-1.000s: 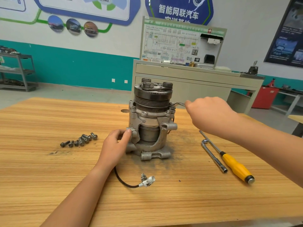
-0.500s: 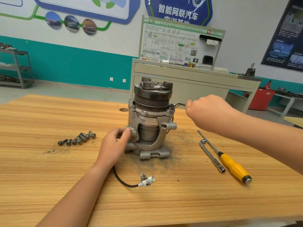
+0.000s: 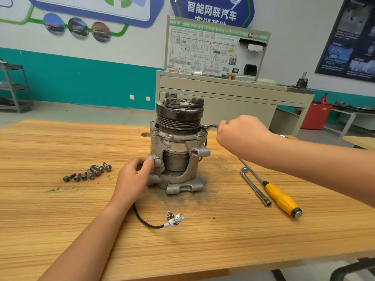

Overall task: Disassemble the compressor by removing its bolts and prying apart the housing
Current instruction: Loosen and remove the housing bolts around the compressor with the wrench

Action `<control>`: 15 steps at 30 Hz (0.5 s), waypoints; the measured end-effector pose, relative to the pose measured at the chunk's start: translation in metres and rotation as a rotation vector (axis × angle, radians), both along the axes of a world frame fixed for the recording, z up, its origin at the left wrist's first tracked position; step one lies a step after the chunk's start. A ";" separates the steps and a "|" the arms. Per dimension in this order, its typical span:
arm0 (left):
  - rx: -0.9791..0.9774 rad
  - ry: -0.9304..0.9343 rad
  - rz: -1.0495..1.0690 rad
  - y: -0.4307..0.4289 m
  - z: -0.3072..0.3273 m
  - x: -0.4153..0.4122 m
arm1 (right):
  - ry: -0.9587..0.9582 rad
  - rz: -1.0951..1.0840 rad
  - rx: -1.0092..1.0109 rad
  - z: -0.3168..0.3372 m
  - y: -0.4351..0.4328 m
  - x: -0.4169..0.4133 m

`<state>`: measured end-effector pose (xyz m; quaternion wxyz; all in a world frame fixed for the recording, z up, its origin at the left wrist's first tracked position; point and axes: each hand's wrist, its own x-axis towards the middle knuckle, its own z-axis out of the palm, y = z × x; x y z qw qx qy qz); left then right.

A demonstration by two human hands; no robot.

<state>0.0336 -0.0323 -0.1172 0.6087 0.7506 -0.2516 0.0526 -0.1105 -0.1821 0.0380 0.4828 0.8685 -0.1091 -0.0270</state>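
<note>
compressor (image 3: 176, 142): cast grey metal housing, dull, rough-skinned
pulley (image 3: 179, 116): dark metal, grooved, faint worn sheen
table (image 3: 60, 220): wood-grain top, smooth, low sheen; dark gritty smear round compressor
bolts (image 3: 89, 173): grey metal, dull, grimy
wrench (image 3: 211, 126): bright metal, polished
L-key (image 3: 254, 186): bright metal, shiny
screwdriver (image 3: 281, 197): yellow plastic handle, glossy; metal shaft, metal end cap
cable (image 3: 142, 219): black sheath, matt
plug (image 3: 174, 220): white plastic

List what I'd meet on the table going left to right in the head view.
Bolts → left hand → compressor → screwdriver. Left out because they overlap these: the plug, the right hand and the L-shaped wrench.
</note>
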 end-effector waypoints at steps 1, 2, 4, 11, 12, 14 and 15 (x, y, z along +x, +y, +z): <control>-0.004 0.000 0.002 0.000 0.000 0.000 | -0.006 0.011 -0.015 -0.001 -0.004 0.001; -0.005 0.000 0.003 0.000 0.000 -0.001 | -0.010 0.032 -0.032 -0.001 -0.008 0.002; -0.006 0.000 0.004 0.000 0.001 -0.002 | -0.041 0.091 -0.041 0.002 -0.019 0.004; -0.007 -0.005 0.006 0.000 0.000 -0.001 | -0.068 0.111 -0.028 0.002 -0.063 0.017; -0.007 -0.006 0.007 0.000 0.000 -0.001 | -0.086 0.098 -0.019 0.000 -0.068 0.020; -0.004 -0.002 0.009 -0.001 0.000 0.000 | -0.135 0.084 0.017 -0.006 -0.075 0.028; -0.009 0.001 0.008 -0.001 0.000 0.000 | -0.173 0.091 0.039 -0.009 -0.078 0.033</control>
